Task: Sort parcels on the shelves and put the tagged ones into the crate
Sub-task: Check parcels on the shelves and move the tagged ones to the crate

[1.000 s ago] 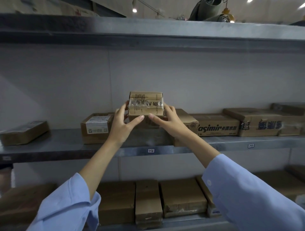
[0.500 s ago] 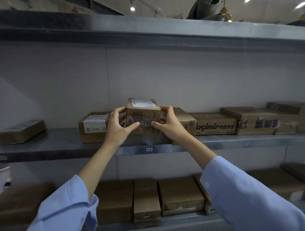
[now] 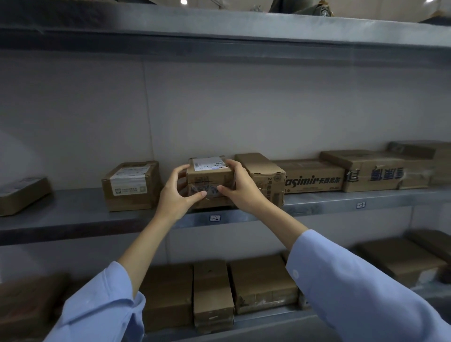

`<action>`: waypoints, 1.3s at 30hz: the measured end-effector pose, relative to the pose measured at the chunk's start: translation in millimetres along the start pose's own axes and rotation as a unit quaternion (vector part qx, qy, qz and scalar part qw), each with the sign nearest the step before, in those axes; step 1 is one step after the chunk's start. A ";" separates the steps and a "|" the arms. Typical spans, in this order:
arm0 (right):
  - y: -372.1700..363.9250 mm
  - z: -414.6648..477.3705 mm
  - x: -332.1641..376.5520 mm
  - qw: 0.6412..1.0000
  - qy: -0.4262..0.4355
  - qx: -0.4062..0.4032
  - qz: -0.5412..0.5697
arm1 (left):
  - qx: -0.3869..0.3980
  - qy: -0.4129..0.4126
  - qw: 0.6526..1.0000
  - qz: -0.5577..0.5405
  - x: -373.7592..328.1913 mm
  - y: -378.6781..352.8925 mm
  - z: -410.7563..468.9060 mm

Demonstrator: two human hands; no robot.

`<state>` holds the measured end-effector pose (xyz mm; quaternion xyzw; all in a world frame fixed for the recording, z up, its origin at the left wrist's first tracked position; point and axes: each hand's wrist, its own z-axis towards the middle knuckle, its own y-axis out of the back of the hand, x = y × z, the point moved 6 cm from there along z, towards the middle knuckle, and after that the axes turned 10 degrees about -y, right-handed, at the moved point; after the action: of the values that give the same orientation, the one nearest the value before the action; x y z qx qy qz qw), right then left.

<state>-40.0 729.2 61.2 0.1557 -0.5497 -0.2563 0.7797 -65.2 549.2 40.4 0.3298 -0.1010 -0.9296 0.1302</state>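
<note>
Cardboard parcel [image 3: 210,174], white label on top, at middle shelf [image 3: 73,214] front edge, between labelled box [image 3: 130,185] and plain box [image 3: 263,173]. My left hand [image 3: 174,195] and right hand [image 3: 241,190] grip its sides, fingers [image 3: 181,169] curled round, thumbs on front face.

Single head view (wide-angle), facing middle shelf [image 3: 73,214] straight on, close up, top shelf [image 3: 219,26] overhead.

A pale back wall [image 3: 244,109] is standing behind everything, a vertical seam [image 3: 147,109] running down it; overhead a ceiling light [image 3: 183,1] is glowing near a grey-green bundle [image 3: 305,7].
</note>
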 end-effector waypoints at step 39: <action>124.3 8.4 -44.1 0.971 -0.019 -0.019 -0.238 | 0.134 -0.085 0.924 0.348 -51.2 -84.2 26.0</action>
<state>-31.2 856.6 95.0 0.2621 -0.5065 -0.4475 0.6888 -58.3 647.3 67.2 0.2086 -0.3437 -0.8281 0.3906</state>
